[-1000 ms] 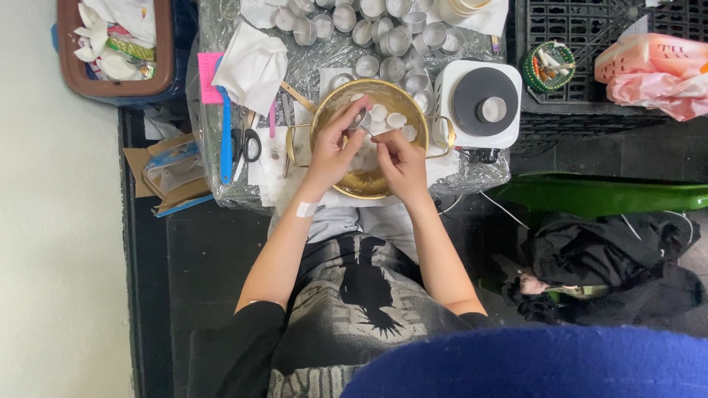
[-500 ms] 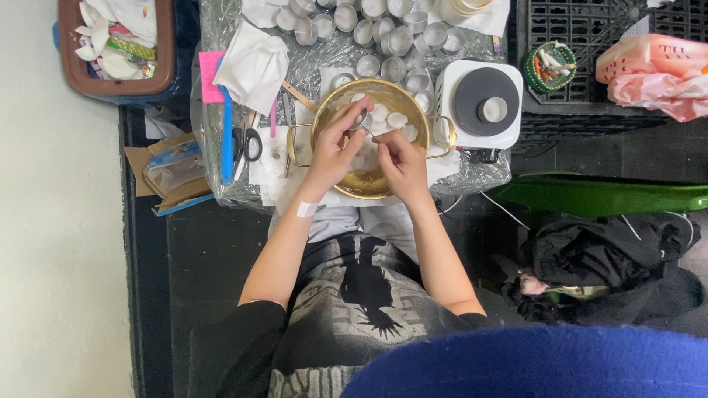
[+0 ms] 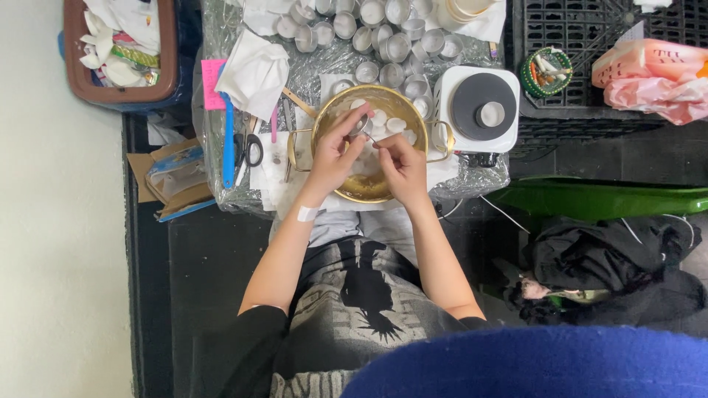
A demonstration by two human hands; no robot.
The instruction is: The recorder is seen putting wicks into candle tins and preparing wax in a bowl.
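While both hands work over the gold pot point(image 3: 366, 193), the left hand point(image 3: 335, 155) pinches a small silver tealight cup point(image 3: 361, 125) between thumb and fingers, holding it right above the pot. I think it stays there so that anything falling out lands inside with the white wax pieces point(image 3: 389, 124) and not on the table. The right hand point(image 3: 402, 166) is closed around something thin — it looks like a little stick or wick, but it is too small for me to be sure. Its tip points at the cup, as if picking at it.

The pot sits at the near edge of the foil-covered table point(image 3: 228, 195), close to the person's lap, so the arms do not need to stretch. Just to the right of it is a white hot plate point(image 3: 479, 110) with a dark round top — near, but not under the pot.

Behind the pot lie lots of empty silver cups point(image 3: 383, 29), crowded together. On the left are scissors point(image 3: 251, 147), a blue stick-like tool point(image 3: 228, 144), a pink paper note point(image 3: 212, 85) and a white crumpled tissue point(image 3: 254, 70). Nothing stands between the hands and the pot.

Off the table, a brown bin point(image 3: 118, 92) holds trash on the far left, a black crate point(image 3: 575, 74) carries pink bags point(image 3: 653, 77), and a green thing point(image 3: 605, 199) lies on the floor to the right.
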